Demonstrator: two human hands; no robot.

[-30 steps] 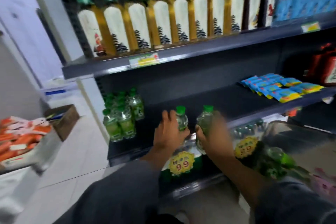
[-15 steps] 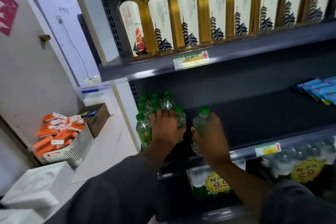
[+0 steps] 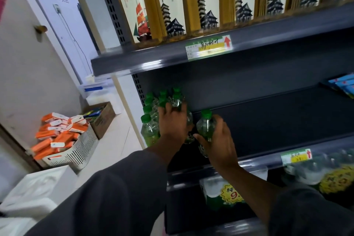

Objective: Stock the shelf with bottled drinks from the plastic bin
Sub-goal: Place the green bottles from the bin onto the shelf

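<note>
Left hand point(image 3: 172, 120) gripped a bottle point(image 3: 188, 120) against the green-capped cluster point(image 3: 153, 105) at the shelf's point(image 3: 268, 120) left end; right hand point(image 3: 218, 140) held a second bottle point(image 3: 205, 126) just beside.

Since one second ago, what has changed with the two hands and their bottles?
Both hands carried their green-capped bottles leftward and deeper onto the middle shelf. The left hand now sets its bottle against the standing cluster; the right hand brings its bottle alongside. Both hands grip as before; the cluster stayed put.
</note>
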